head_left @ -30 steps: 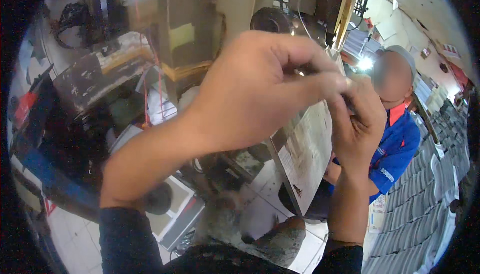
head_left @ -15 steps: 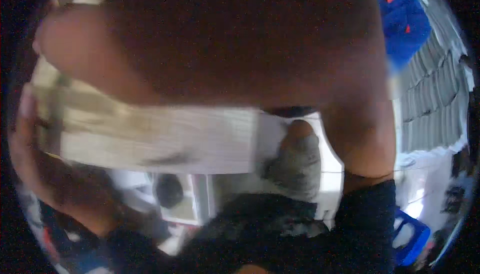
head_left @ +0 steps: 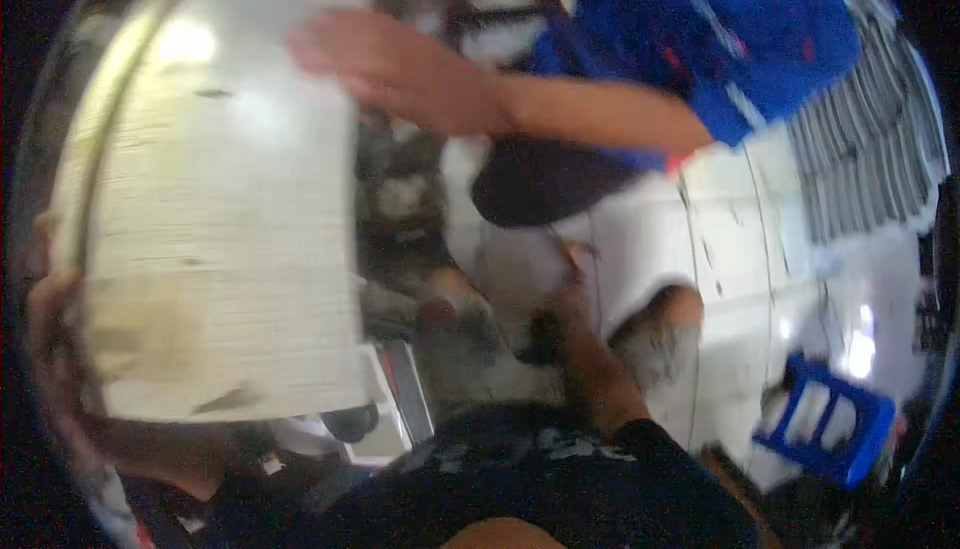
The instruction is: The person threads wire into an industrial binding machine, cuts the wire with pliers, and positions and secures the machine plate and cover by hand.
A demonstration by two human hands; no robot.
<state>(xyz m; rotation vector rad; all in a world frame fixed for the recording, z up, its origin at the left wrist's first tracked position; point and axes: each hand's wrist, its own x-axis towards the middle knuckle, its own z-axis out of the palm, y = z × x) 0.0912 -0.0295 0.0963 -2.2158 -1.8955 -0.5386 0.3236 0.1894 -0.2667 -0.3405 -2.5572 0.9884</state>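
Observation:
A large pale rectangular panel (head_left: 250, 249) with fine lines on its face fills the left side. My left hand (head_left: 55, 314) is wrapped round its left edge, and the forearm passes below the panel's near edge. My right hand (head_left: 565, 294) hangs over my lap, to the right of the panel and apart from it. Motion blur smears its fingers, so what it holds, if anything, does not show. Another person's hand (head_left: 400, 69) reaches over the panel's upper right edge.
A person in a blue shirt (head_left: 690, 39) leans in from the far right. Grey stacked sheets (head_left: 865, 139) stand at the right edge. A blue plastic frame-like object (head_left: 865, 434) lies on the white tiled floor (head_left: 735, 249). Dark clutter (head_left: 400, 199) lies beside the panel.
My right arm, raised across the view close to the camera, has dropped to my lap. The panel shows in full and the other person's hand has come into sight over it.

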